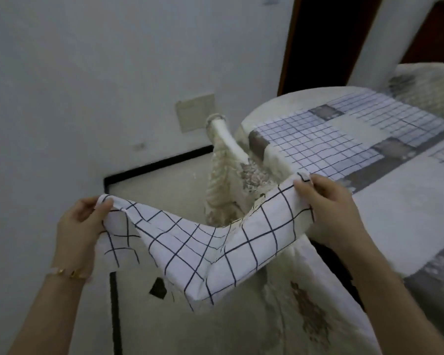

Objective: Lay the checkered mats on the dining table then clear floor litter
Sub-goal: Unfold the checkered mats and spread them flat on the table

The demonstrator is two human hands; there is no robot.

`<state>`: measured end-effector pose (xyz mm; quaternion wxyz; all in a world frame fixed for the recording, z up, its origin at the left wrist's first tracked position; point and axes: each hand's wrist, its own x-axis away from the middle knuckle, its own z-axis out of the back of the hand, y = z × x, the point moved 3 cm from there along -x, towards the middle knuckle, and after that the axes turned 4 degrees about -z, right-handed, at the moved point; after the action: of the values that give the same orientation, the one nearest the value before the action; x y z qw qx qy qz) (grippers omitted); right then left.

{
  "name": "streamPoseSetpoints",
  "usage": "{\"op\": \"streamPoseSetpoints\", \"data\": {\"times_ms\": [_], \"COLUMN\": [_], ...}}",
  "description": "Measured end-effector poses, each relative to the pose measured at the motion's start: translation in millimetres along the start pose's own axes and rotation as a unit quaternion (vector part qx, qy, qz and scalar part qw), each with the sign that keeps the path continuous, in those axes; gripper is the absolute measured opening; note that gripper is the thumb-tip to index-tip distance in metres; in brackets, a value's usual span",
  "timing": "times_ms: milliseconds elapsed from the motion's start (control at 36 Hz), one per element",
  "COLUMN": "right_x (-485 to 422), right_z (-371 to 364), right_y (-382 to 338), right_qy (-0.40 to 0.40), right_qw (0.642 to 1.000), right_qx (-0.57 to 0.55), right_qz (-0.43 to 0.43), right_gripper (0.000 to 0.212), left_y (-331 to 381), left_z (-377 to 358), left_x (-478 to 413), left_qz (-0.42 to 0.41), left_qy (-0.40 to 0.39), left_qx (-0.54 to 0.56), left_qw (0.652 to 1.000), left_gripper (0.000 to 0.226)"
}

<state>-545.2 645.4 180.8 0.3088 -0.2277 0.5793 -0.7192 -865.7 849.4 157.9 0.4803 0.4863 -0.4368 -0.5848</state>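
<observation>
Wears a thin gold bracelet (67,272) on the left wrist, nearest the camera. Holds a white cloth mat with a dark grid of thin lines (203,249) up in the air by its two top corners, both forearms reaching forward. Pinches one corner in the left hand (80,224), grip closed, thumb pressed over curled fingers, cloth bunched against the palm. Pinches the other corner in the right hand (326,203), grip likewise closed on the fabric, thumb on top. Carries the mat sagging in a V between the two grips, partly folded over itself, clear of the floor, its right end raised at the near edge of the table (395,213).

Beneath the sagging cloth, on the pale speckled floor (164,180): a small black scrap (158,288), beside a black inlay line. To the right of that, a hanging cream cloth with a brown floral print (310,321).

Behind the mat, a chair draped in a cream patterned cover (223,175), close against the rounded end of the table. On the table, beyond the right hand, a second checkered cloth with grey blocks (331,131), lying flat and running toward the far side.

At the back, a plain white wall with a square cover plate (195,111), and a dark doorway with a brown frame (326,39).
</observation>
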Motion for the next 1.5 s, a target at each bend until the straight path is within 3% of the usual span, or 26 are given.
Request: {"op": "streamPoseSetpoints", "data": {"times_ms": [139,278,444,583,694,972,1222,1333,1500], "right_x": [-18,-21,1,18,27,49,57,51,49], "right_z": [69,143,224,286,327,407,438,443,446], "right_y": [1,46,87,114,131,173,218,242,294], "right_qy": [0.137,0.242,0.330,0.410,0.462,0.546,0.550,0.541,0.549], "right_qw": [0.989,0.966,0.934,0.899,0.867,0.803,0.768,0.757,0.720], "right_qx": [-0.048,-0.023,-0.002,-0.022,-0.011,0.003,0.012,0.003,-0.008], "right_qz": [-0.024,-0.092,-0.139,-0.155,-0.187,-0.238,-0.328,-0.367,-0.424], "right_gripper": [0.017,0.019,0.020,0.019,0.032,0.048,0.047,0.047,0.048], "left_y": [23,34,46,54,62,49,1,-27,-58], "left_z": [-90,-190,-304,-398,-461,-574,-663,-696,-721], "left_x": [-49,-65,-48,-29,2,45,66,80,99], "left_qz": [-0.021,0.000,-0.002,-0.004,-0.022,0.053,0.073,0.055,0.015], "left_qy": [-0.093,-0.205,-0.314,-0.404,-0.427,-0.534,-0.616,-0.618,-0.608], "left_qx": [0.048,0.089,0.100,0.066,0.047,0.048,-0.044,-0.099,-0.185], "left_qw": [0.994,0.975,0.944,0.913,0.903,0.842,0.783,0.778,0.772], "left_gripper": [0.009,0.002,0.028,0.018,0.032,0.030,0.018,0.017,0.032]}}
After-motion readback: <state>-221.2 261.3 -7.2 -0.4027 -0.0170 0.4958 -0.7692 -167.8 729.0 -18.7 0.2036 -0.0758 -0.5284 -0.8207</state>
